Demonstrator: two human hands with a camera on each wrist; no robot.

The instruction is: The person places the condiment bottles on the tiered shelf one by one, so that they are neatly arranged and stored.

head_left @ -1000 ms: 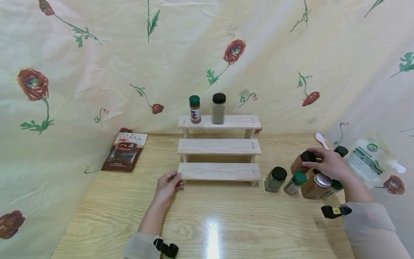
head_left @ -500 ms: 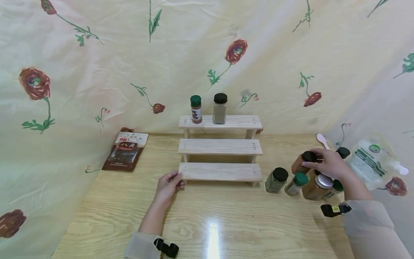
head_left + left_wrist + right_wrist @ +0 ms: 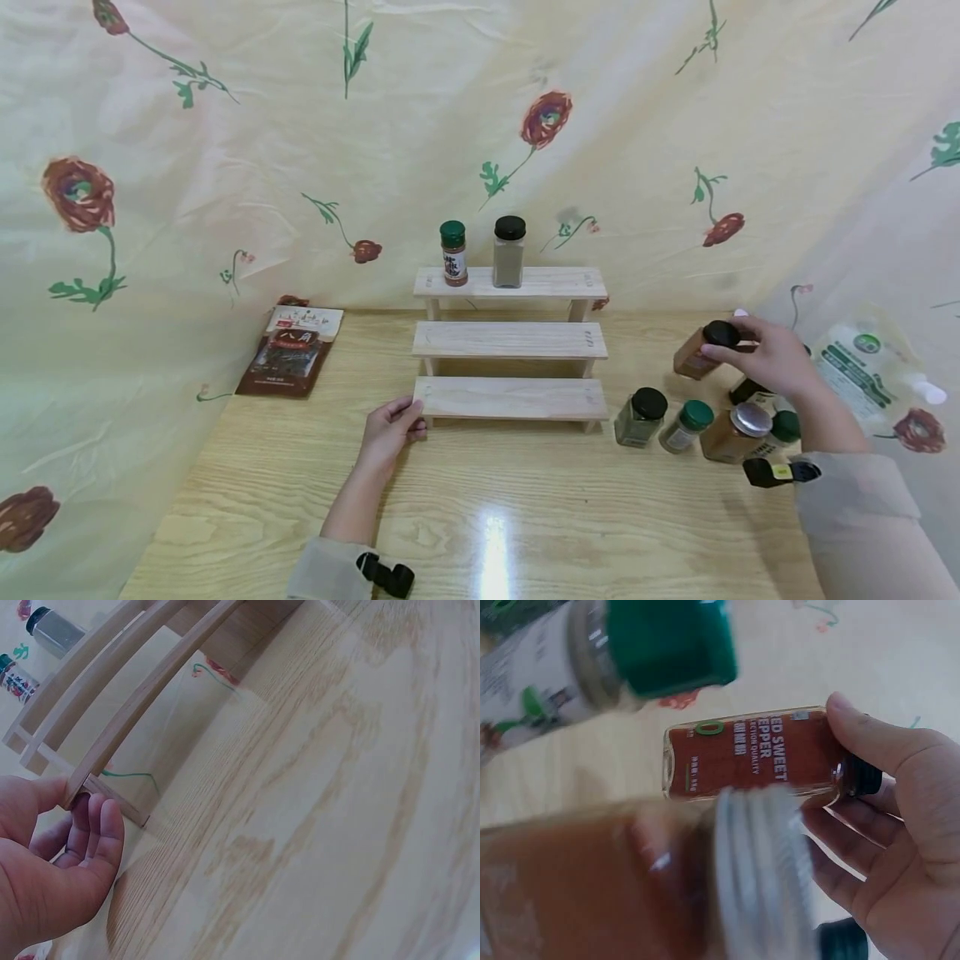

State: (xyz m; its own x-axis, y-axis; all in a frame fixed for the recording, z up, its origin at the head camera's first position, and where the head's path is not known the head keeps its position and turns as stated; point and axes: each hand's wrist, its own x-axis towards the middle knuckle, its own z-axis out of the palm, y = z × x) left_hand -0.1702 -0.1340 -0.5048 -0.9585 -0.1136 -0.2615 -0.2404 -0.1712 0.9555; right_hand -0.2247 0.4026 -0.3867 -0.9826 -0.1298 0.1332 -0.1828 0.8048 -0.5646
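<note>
Rack (image 3: 510,396): near the middle of the table's (image 3: 570,517) back edge;
Left hand (image 3: 390,429): pinches the lowest step's left end, fingers curled;
Right hand (image 3: 776,357): nearer to the pepper jar (image 3: 692,358); its curled fingers grip the cap (image 3: 721,333);
Pepper jar: near the table's back right corner, left of these fingers; long axis leaning, cap toward the palm.

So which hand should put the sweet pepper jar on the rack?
Probably the right hand: it grips the sweet pepper jar, while the left hand holds the wooden rack's lowest step.
</note>
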